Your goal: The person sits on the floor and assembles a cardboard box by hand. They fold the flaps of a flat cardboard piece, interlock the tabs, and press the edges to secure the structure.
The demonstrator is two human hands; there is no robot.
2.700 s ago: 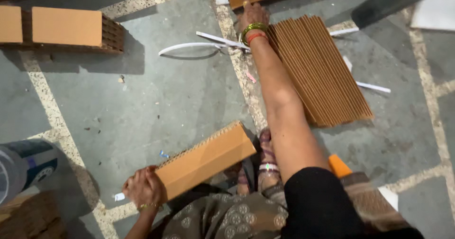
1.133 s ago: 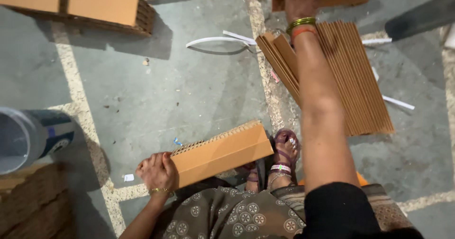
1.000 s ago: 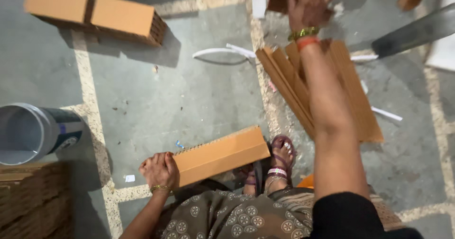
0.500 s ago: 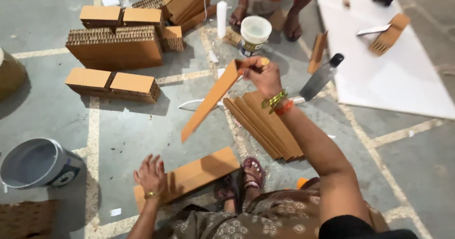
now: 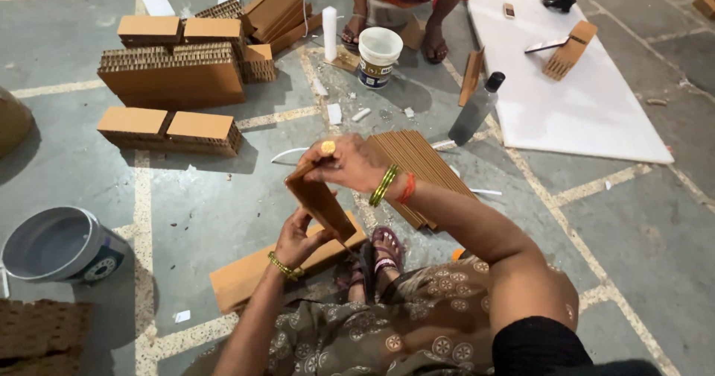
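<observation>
A single corrugated sheet (image 5: 322, 203) is gripped between right hand (image 5: 344, 166) and left hand (image 5: 296, 238), lifted above the finished block (image 5: 246, 275); the sheet pile (image 5: 421, 169) remains unused.

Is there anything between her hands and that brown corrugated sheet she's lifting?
Nothing visible. The right hand grips the top edge of the thin brown corrugated cardboard sheet and the left hand touches its lower edge directly. The long cardboard block lies on the floor beneath it.
</observation>
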